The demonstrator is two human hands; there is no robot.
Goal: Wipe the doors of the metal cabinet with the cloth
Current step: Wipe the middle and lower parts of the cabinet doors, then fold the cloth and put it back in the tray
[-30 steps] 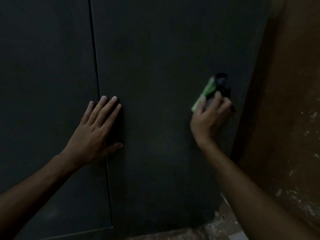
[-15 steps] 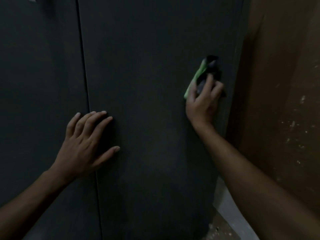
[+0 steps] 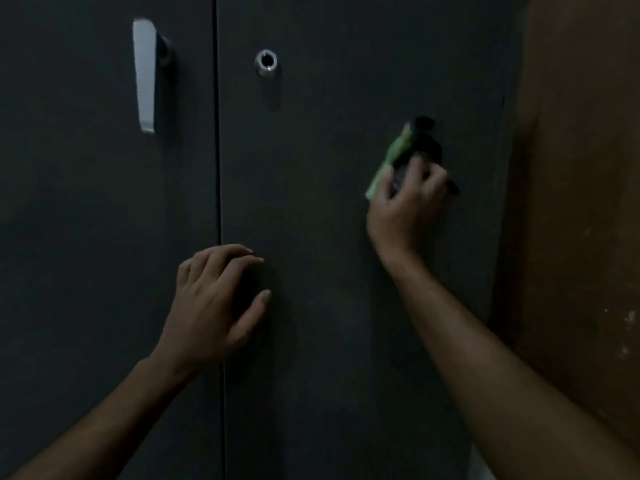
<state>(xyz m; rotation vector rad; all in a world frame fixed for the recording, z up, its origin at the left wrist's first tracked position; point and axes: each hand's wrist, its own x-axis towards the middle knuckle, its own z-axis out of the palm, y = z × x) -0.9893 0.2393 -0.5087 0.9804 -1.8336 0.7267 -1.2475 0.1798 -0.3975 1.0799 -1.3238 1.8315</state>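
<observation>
Your right hand (image 3: 405, 209) grips the green-and-dark cloth (image 3: 398, 157), pressing it on the right door (image 3: 346, 306) near its outer edge. Your left hand (image 3: 211, 306) rests beside the seam, fingers (image 3: 242, 258) loosely curled, holding nothing. By my judgement, wiping is midway; the left door (image 3: 86, 237), beyond those fingers, looks untouched.

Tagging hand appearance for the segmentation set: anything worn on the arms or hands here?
Nothing visible. Left hand and right hand are bare, with no gloves, rings, watch or bands. Both forearms are bare to the frame edge, so no sleeves show. Nails on the left fingers look short and unpainted. Dim lighting limits detail.
</observation>
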